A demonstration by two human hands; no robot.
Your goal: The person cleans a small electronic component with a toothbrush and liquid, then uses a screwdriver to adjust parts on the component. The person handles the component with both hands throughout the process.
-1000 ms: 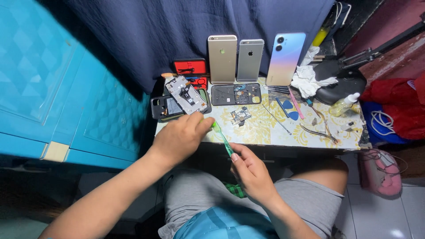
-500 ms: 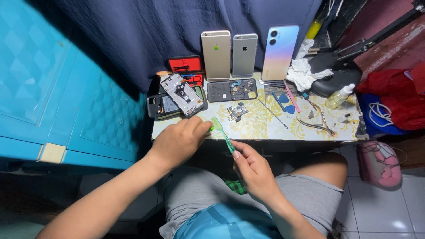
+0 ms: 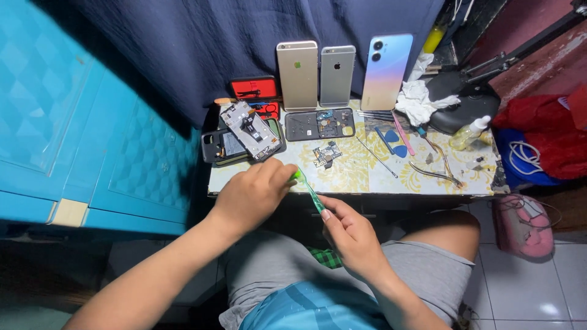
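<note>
The left hand (image 3: 254, 194) was curled over the near left edge of the small patterned table (image 3: 367, 177), its fingers closed around the far end of a slim green tool (image 3: 307, 190). The right hand (image 3: 348, 235), nearer than the table edge and above the lap, pinched the near end of the same green tool between thumb and fingertips, so the tool ran diagonally between both hands, just off the table's near edge. Far of the left hand, at the left end of the table, an opened phone frame (image 3: 252, 130) lay tilted across a dark phone case (image 3: 223, 146). Behind these stood a red tool case (image 3: 254, 90). Near the middle of the table, a small circuit board (image 3: 327, 154) lay just near of a dark opened phone body (image 3: 319, 124). Three phones leaned upright against the dark blue cloth (image 3: 244, 36) at the far side: a gold phone (image 3: 298, 74), a silver phone (image 3: 337, 74) and a light blue phone (image 3: 386, 70). To the right lay blue picks (image 3: 394, 143), metal tweezers (image 3: 437, 171), a small clear bottle (image 3: 468, 131) and a crumpled white cloth (image 3: 417, 101).
</note>
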